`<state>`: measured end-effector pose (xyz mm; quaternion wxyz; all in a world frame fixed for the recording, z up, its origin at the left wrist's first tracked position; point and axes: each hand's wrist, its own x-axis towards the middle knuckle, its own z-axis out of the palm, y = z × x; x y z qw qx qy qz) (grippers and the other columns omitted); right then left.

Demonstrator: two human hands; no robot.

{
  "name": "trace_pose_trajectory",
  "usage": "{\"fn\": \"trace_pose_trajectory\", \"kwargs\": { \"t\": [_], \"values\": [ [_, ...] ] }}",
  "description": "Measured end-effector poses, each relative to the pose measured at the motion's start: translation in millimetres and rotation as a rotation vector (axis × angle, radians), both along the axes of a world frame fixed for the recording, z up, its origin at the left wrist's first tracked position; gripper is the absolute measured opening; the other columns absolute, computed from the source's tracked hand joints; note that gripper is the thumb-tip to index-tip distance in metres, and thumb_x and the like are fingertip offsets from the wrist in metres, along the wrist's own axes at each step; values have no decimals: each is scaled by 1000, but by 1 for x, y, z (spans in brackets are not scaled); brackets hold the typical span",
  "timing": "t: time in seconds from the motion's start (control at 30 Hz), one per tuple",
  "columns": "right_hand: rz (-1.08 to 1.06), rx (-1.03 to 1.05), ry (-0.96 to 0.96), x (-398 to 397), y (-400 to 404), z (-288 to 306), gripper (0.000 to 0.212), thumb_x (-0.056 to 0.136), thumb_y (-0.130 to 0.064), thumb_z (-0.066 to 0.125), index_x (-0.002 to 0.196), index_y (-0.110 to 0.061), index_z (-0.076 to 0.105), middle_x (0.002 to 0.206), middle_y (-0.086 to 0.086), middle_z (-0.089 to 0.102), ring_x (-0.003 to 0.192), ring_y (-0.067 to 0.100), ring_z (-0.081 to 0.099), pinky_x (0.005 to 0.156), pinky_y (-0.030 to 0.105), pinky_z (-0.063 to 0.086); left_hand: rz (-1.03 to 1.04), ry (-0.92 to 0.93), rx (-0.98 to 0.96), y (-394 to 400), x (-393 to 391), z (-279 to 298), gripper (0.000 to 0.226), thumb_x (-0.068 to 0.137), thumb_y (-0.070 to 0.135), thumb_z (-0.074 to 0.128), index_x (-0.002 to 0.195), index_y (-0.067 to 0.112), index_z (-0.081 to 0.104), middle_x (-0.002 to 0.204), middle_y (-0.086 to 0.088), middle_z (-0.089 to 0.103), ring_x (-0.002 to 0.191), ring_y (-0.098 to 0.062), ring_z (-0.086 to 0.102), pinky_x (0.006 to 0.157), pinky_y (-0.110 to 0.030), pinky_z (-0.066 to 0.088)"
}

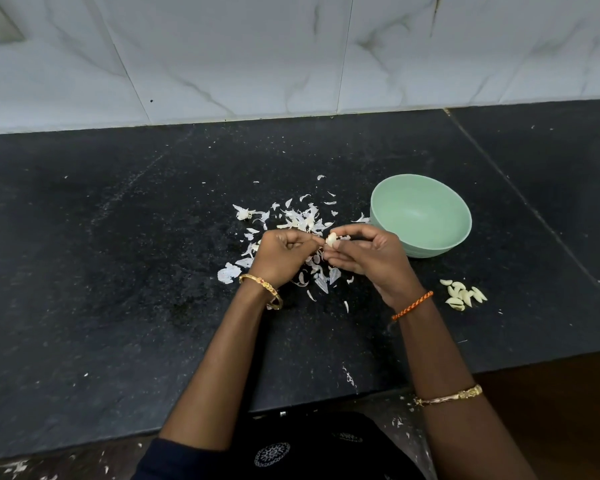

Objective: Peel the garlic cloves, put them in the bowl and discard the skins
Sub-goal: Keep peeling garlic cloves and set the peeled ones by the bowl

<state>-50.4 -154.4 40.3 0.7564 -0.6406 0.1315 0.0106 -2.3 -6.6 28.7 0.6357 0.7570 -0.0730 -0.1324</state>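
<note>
Your left hand (280,255) and right hand (368,252) both pinch one pale garlic clove (331,240) above the papery white skins (302,220) mid-worktop, so peelings drop onto that pile. The empty mint-green bowl (426,233) sits just beside your right hand; peeled cloves (463,294) wait near the worktop's front edge, not yet bowled.

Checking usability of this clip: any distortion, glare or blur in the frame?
Head view: wide-angle bending curves the counter edge; soft glare on the wall tiles; hands, clove and bowl sharp enough; corners dimmer.
</note>
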Motion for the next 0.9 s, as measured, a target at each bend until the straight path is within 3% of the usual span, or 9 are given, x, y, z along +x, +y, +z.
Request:
{"fn": "trace_pose_trajectory", "kwargs": {
  "t": [0.1,0.23,0.37,0.43,0.5,0.6,0.77,0.9],
  "values": [
    [2,-25,2,3,-1,0,14,85,1,66,97,-6,67,80,16,74,73,23,73,65,25,59,-45,85,-29,5,-1,6,16,92,8,58,94,-1,70,45,17,55,36,5,45,49,-7,37],
    [23,-74,-2,5,1,2,14,83,-2,69,97,-6,68,78,16,73,70,22,73,63,25,58,-23,48,-57,5,4,5,4,81,14,74,78,12,73,69,0,70,64,-5,62,67,-11,49],
    [40,-140,10,8,3,3,16,83,-2,70,99,-5,68,77,13,74,68,20,73,61,24,58,-39,12,-23,8,6,4,11,83,5,69,90,-4,71,57,14,65,48,8,55,55,-5,42],
    [48,-174,18,9,4,3,15,84,-1,69,97,-6,68,75,11,74,65,17,72,59,22,57,-67,-30,27,9,5,8,9,85,5,68,89,-2,72,60,4,66,47,5,54,55,-6,40],
    [49,-202,21,9,4,3,14,85,1,68,96,-6,68,72,9,73,63,15,71,59,22,58,-86,-73,100,10,8,6,7,85,12,70,79,12,72,70,-16,67,59,-11,54,59,-13,42],
    [49,-183,32,10,4,4,15,86,1,66,99,-5,68,72,8,73,64,14,71,61,21,58,-118,-87,177,11,15,5,10,85,16,70,75,15,71,70,-23,59,63,-19,48,55,-14,40],
    [107,10,58,9,-1,9,17,89,1,61,100,-9,68,79,11,73,69,15,71,66,22,58,-120,-68,140,7,18,10,20,87,10,64,68,17,66,69,-2,62,63,-6,52,60,-12,43],
    [82,189,87,7,-6,9,19,92,2,54,100,-7,68,77,9,72,69,14,69,64,23,58,-55,51,111,1,19,5,38,96,14,41,58,18,44,54,5,35,42,-5,27,45,-24,24]
  ]
}}
